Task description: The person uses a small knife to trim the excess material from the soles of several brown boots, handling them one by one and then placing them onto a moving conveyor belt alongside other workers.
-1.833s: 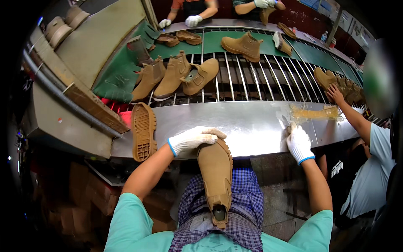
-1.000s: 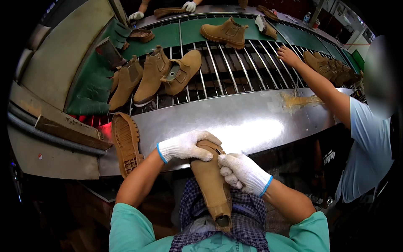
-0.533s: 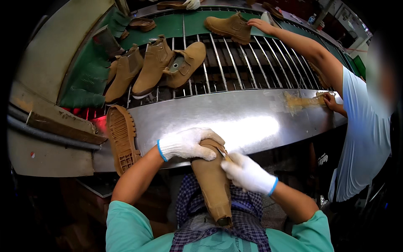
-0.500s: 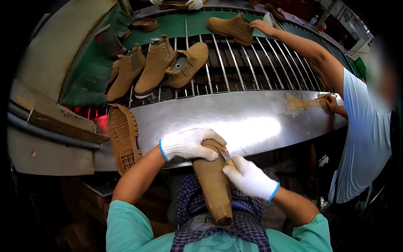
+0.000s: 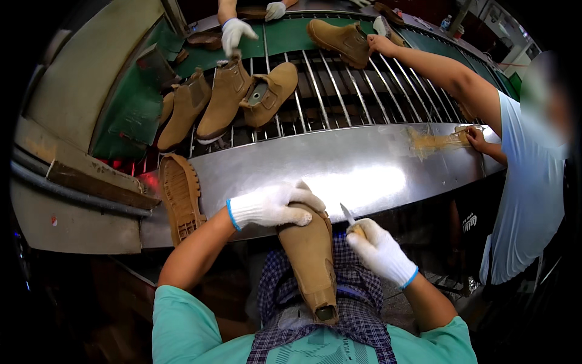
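A tan boot (image 5: 305, 258) lies between my lap and the metal table edge, its toe end away from me and its shaft opening near my apron. My left hand (image 5: 276, 206), in a white knit glove with a blue cuff, wraps over the toe end and grips it. Right of the boot, my gloved right hand (image 5: 379, 247) closes round the wooden handle of a knife (image 5: 347, 215). The blade points up and to the left, apart from the boot. A loose tan sole (image 5: 180, 195) leans at the table's left, its treaded side partly visible.
Beyond the metal table (image 5: 260, 167) runs a roller conveyor (image 5: 333, 100) carrying several tan boots (image 5: 224, 100). A co-worker (image 5: 524, 176) at the right touches another boot (image 5: 341, 41). At the far side another person's gloved hand (image 5: 235, 35) reaches over the boots. A wooden-edged panel (image 5: 100, 185) stands left.
My right hand has drawn the knife away from the boot, to the right. My left hand keeps its grip. Across the conveyor, a gloved hand has come down toward the standing boots.
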The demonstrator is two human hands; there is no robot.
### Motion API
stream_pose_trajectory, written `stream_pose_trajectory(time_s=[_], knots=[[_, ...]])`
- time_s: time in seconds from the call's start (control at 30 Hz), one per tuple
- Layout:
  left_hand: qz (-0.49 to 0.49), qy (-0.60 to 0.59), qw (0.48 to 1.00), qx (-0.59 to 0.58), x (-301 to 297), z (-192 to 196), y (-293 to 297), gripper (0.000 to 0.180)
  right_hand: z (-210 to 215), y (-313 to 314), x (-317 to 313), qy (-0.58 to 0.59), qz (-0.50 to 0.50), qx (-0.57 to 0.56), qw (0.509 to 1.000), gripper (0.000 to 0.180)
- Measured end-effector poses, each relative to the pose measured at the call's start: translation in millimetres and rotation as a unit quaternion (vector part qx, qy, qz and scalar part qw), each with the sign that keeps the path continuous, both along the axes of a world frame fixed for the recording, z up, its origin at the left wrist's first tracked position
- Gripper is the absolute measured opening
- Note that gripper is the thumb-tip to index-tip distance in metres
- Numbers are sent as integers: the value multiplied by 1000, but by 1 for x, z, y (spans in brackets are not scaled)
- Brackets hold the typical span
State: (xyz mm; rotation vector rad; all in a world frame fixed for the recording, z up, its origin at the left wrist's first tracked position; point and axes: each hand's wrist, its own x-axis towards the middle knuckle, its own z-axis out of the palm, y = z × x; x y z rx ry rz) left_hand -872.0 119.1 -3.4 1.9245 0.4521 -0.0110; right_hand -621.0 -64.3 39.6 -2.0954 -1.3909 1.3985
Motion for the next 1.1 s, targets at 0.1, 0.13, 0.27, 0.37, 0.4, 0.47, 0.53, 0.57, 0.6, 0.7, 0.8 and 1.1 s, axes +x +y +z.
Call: stream_pose_trajectory(time_s=[0.1,0.13,0.27,0.37,0.4,0.47,0.53,0.57,0.6,0.7,0.8,1.1], knots=[[-8,-2,1000,13,0,4,2,39,-16,-4,3,172,-110,-41,978,38],[-6,-4,1000,5,0,4,2,37,-22,-7,1,189,-123,-37,973,36],[-43,-20,999,-1,-1,0,8,36,-43,-18,-12,165,-135,-25,977,38],[22,-58,991,-117,-6,-13,7,47,-49,-32,-35,185,-171,-13,968,46],[85,-76,969,-221,-8,-18,1,52,-56,-41,-40,193,-171,-15,966,48],[195,-169,885,-388,-18,-58,-5,72,-95,-61,-50,146,-142,59,977,52],[308,-202,798,-478,-22,-55,-23,75,-109,-67,-51,215,-167,68,960,50],[299,-200,822,-441,-20,-57,-25,75,-116,-68,-52,246,-185,83,948,45],[294,-197,843,-404,-21,-62,-27,75,-123,-68,-53,294,-207,73,930,41],[273,-188,862,-384,-15,-35,-37,73,-138,-65,-48,302,-198,72,930,39],[243,-207,884,-341,-15,10,-44,67,-168,-61,-59,414,-222,99,877,41],[275,-246,889,-272,-21,-41,-48,42,-137,-39,-59,284,-49,135,948,41]])
